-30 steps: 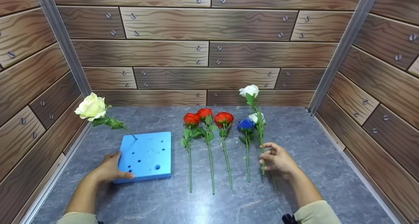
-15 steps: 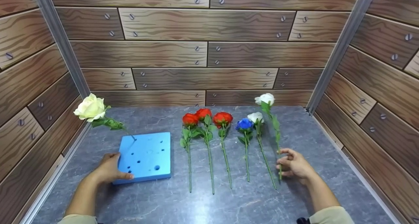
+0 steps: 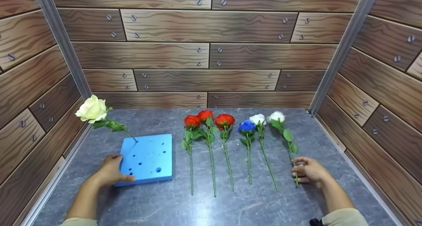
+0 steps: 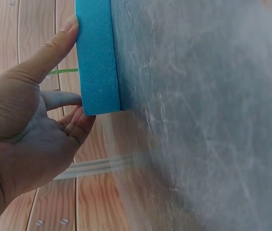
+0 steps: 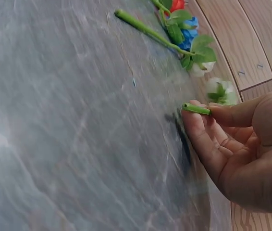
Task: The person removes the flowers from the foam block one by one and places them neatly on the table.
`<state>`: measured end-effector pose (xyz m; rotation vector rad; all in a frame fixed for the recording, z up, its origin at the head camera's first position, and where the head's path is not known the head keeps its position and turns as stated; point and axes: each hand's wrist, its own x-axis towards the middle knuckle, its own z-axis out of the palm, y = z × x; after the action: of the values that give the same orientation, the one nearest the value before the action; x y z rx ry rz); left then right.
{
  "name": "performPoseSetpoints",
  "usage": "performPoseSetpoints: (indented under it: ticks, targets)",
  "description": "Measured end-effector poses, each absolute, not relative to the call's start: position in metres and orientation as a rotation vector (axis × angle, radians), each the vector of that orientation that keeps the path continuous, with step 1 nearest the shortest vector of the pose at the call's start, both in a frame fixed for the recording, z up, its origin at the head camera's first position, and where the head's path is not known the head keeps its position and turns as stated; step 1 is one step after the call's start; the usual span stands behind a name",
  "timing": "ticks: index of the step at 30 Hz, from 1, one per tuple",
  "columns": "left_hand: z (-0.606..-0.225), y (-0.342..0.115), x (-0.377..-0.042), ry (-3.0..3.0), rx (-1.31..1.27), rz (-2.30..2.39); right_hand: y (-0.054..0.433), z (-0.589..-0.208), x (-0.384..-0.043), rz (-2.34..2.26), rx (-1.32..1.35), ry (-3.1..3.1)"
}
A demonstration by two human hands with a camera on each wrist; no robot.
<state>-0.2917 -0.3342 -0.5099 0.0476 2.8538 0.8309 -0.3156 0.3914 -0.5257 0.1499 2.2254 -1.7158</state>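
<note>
My left hand [image 3: 112, 170] holds the near-left corner of a blue foam block [image 3: 151, 158] with small holes in its top, thumb at the front and fingers along the left side. In the left wrist view the block's side [image 4: 97, 62] shows between thumb and fingers. A pale yellow rose [image 3: 92, 109] stands tilted left in the block's back-left hole. At the right, my right hand [image 3: 310, 170] pinches the lower stem of a white rose [image 3: 277, 116], whose head lies low by the table's back. The right wrist view shows the stem's cut end [image 5: 196, 109] between thumb and fingers.
Several roses lie side by side on the grey marbled table [image 3: 204, 209]: three red ones [image 3: 225, 120], a blue one [image 3: 246, 125] and another white one [image 3: 257, 119]. Wood-patterned walls [image 3: 165, 56] enclose the back and both sides.
My right hand has carried the white rose rightward, away from the other white one, and lowered it toward the table. My left hand has stayed at the block.
</note>
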Motion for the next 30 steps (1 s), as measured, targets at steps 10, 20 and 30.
performPoseSetpoints:
  ticks: [10, 20, 30]
  targets:
    - [-0.511, -0.337, -0.289, 2.861, 0.067, 0.796, 0.384, -0.524, -0.317, -1.606, 0.193, 2.327]
    - [-0.508, -0.336, -0.287, 2.846, 0.052, 0.830, 0.374, -0.526, -0.318, -1.402, 0.194, 2.523]
    - [-0.508, -0.334, -0.289, 2.833, 0.061, 0.860, 0.375, -0.527, -0.319, -1.319, 0.184, 2.593]
